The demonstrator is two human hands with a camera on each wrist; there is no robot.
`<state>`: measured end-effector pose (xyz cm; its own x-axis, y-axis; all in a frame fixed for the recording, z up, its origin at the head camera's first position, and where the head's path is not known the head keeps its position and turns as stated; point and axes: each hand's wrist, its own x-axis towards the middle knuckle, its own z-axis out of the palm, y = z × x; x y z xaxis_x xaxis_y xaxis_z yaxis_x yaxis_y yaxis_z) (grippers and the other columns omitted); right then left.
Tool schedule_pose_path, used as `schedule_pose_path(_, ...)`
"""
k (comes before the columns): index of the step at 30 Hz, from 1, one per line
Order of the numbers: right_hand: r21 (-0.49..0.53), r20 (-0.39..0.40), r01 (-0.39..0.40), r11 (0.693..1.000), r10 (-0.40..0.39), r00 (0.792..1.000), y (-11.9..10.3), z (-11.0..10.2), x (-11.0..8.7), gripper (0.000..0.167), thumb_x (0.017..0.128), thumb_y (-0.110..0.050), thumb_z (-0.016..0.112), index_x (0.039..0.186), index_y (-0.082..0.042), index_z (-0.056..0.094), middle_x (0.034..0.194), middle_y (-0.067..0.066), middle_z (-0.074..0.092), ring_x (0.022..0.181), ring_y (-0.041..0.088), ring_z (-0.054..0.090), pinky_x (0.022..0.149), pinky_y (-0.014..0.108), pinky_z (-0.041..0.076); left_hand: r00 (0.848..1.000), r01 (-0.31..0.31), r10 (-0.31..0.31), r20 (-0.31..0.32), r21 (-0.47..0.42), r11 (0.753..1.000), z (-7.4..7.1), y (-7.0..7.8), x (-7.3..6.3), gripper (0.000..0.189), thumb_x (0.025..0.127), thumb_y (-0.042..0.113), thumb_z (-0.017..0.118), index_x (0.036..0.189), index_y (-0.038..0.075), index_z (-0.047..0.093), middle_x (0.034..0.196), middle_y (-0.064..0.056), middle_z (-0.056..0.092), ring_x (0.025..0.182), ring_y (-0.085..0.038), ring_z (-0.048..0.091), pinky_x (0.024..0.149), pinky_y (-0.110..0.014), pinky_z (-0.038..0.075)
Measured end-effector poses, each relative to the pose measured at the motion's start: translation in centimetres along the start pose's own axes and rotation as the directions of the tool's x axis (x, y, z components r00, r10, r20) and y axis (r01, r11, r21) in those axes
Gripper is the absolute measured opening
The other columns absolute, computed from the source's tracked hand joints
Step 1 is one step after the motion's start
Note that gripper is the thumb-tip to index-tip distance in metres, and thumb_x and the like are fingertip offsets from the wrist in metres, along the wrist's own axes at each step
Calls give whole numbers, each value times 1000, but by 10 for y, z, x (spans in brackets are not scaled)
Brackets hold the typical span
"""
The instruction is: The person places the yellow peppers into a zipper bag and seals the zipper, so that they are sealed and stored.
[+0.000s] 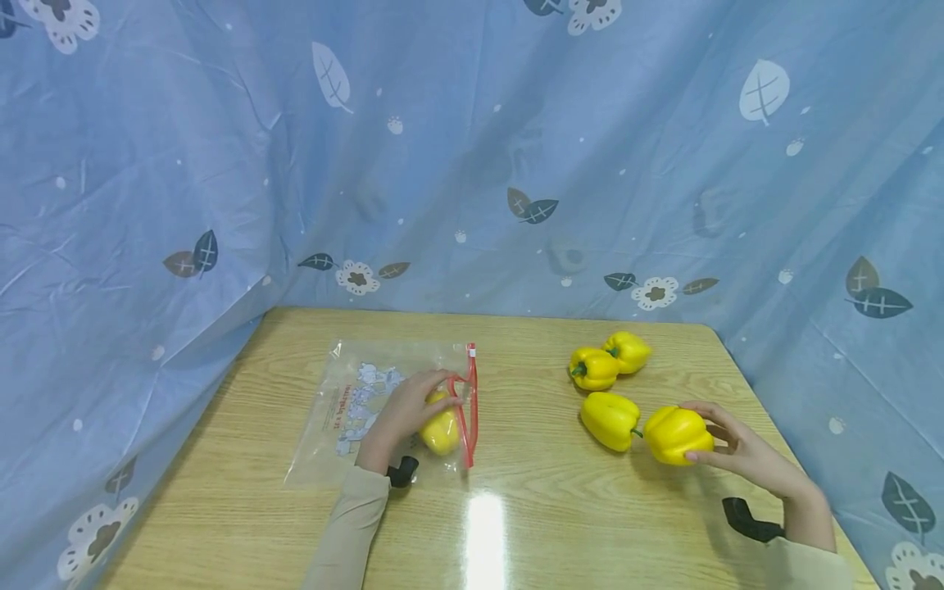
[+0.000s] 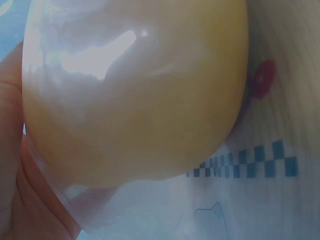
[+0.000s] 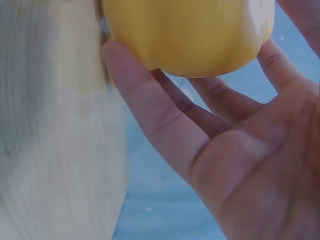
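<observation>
My right hand [image 1: 745,451] grips a yellow bell pepper [image 1: 677,435] at the table's right, thumb on the near side and fingers on the far side. In the right wrist view, the fingertips [image 3: 117,55] press against the pepper's smooth lobes. At the left, a clear zip bag [image 1: 342,418] with a red zip edge lies flat, its opening facing right. Another yellow bell pepper [image 1: 440,430] is inside, close to that opening. My left hand [image 1: 406,414] reaches over the bag and pinches its red-edged rim beside this pepper. Plastic covers the bagged pepper [image 2: 135,115] in the left wrist view.
Another yellow bell pepper [image 1: 610,420] lies just left of the held one, its green stem pointing right. Behind it, two more peppers, a nearer one [image 1: 593,368] and a farther one [image 1: 628,352], sit together. A blue patterned curtain [image 1: 472,164] surrounds the wooden table [image 1: 546,508].
</observation>
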<state>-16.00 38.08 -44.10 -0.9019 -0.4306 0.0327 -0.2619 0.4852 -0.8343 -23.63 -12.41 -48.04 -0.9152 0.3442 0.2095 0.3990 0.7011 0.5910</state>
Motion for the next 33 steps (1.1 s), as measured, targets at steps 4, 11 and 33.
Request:
schedule_pose_path(4, 17, -11, 47, 999, -47, 999, -4, 4, 6, 63, 86, -1, 62, 140, -2, 29, 132, -15, 39, 111, -9, 45, 77, 26, 54, 1000, -4, 4, 0, 3, 1000, 0, 0, 0, 45, 84, 43, 65, 125, 26, 57, 129, 0, 56, 122, -25, 49, 103, -46, 37)
schedule_pose_path(11, 34, -5, 129, 991, -129, 992, -11, 11, 19, 63, 86, 4, 61, 140, -1, 30, 134, -9, 39, 113, -4, 46, 78, 24, 54, 1000, -7, 7, 5, -5, 1000, -1, 2, -1, 46, 84, 41, 65, 125, 22, 57, 130, -1, 56, 122, -27, 49, 103, -47, 36)
schedule_pose_path(33, 48, -11, 168, 985, -167, 986, -37, 23, 52, 66, 83, -4, 67, 139, -9, 33, 134, 2, 38, 115, 1, 48, 79, 28, 54, 1000, 6, -6, 3, 1, 1000, 0, 2, -1, 46, 84, 42, 65, 126, 24, 57, 130, -2, 56, 122, -28, 49, 103, -48, 36)
